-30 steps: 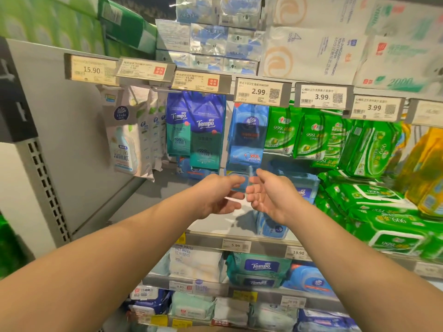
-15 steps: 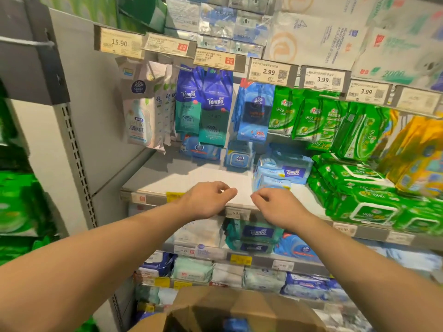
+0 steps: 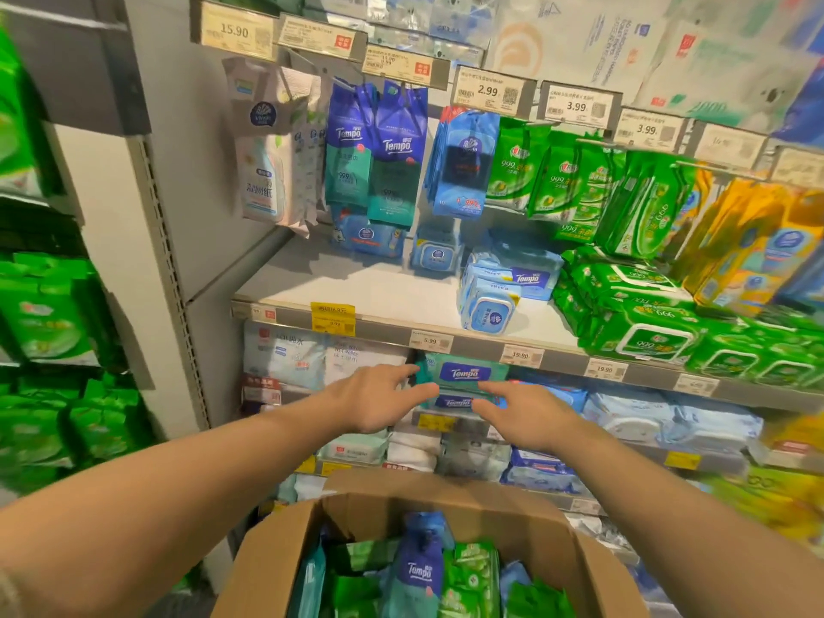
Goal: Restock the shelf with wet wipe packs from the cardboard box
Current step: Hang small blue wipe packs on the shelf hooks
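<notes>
An open cardboard box (image 3: pixel 597 568) stands at the bottom centre, filled with several upright wet wipe packs, among them a blue Tempo pack (image 3: pixel 417 568) and green packs (image 3: pixel 472 573). Above it, my left hand (image 3: pixel 379 399) and my right hand (image 3: pixel 526 417) hover side by side with fingers stretched forward, both empty. They are in front of the shelf unit, level with teal Tempo packs (image 3: pixel 463 374) on a lower shelf. The grey shelf (image 3: pixel 356 289) above has bare room on its left half.
Blue and white packs (image 3: pixel 495 292) lie mid-shelf, green 999 packs (image 3: pixel 642 323) to the right. Tempo packs (image 3: pixel 397 153) and others hang from hooks under price tags (image 3: pixel 490 89). A grey upright (image 3: pixel 147 243) bounds the left, with green packs (image 3: pixel 49 318) beyond.
Both hands have dropped from the shelf's front edge to the level of the shelf below, and their fingers have uncurled. The view has tilted down, showing more of the box.
</notes>
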